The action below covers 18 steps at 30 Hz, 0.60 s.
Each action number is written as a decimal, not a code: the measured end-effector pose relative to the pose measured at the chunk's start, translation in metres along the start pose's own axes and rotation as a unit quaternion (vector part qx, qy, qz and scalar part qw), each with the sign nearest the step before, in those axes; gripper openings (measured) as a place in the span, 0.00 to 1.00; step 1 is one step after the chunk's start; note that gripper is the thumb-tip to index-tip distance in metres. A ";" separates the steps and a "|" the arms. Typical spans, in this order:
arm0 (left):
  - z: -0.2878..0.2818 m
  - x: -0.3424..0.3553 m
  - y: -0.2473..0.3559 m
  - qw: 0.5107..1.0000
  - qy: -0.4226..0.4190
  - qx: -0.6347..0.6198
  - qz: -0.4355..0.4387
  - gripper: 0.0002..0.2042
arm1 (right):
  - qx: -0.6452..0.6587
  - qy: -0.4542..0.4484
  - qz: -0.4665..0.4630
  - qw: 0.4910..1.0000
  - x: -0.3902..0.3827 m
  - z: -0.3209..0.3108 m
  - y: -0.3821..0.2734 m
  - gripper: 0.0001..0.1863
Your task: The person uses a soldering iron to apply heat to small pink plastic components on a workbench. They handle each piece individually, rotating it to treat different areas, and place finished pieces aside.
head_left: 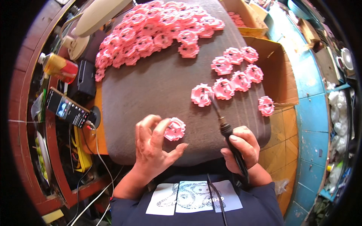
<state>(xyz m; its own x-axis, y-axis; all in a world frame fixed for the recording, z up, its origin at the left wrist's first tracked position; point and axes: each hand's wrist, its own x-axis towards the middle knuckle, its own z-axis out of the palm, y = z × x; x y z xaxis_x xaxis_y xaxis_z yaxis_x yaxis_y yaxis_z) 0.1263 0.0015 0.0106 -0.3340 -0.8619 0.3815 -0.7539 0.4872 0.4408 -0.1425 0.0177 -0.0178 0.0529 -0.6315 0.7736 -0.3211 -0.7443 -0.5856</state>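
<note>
In my right hand [242, 148] I hold a soldering iron [227, 130] by its black handle, fingers wrapped round it. Its metal tip reaches a pink plastic part [201, 95] at the near left end of a row. My left hand [154, 140] is open, thumb and forefinger spread apart around a single pink part [175, 129]. The forefinger lies at that part's left edge; I cannot tell whether it touches. More pink parts [224, 89] with small dark pieces on them sit in two rows on the right of the dark brown tabletop [151, 90].
A large heap of pink parts [145, 30] covers the far side. One part [266, 106] lies at the right edge, beside an open cardboard box [281, 64]. At the left are a phone [68, 107], a drink bottle [58, 67], a lamp [100, 17] and loose cables [98, 150].
</note>
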 end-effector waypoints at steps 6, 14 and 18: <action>0.018 0.025 -0.002 0.992 -0.108 0.049 0.053 0.53 | -0.259 0.067 0.060 0.962 -0.017 -0.061 0.035 0.21; 0.114 0.128 0.038 0.988 -0.039 0.013 0.147 0.55 | -0.212 0.030 0.201 0.956 0.033 -0.086 0.100 0.40; 0.177 0.201 0.060 0.976 0.021 -0.120 0.181 0.50 | -0.272 0.095 0.198 0.937 0.041 -0.114 0.144 0.39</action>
<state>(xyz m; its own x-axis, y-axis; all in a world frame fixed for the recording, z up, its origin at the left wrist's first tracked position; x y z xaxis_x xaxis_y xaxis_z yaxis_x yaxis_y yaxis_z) -0.0859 -0.1677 -0.0296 -0.5259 -0.6238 0.5782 -0.4358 0.7814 0.4467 -0.2942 -0.0907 -0.0435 -0.3251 -0.7466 0.5804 -0.7174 -0.2052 -0.6658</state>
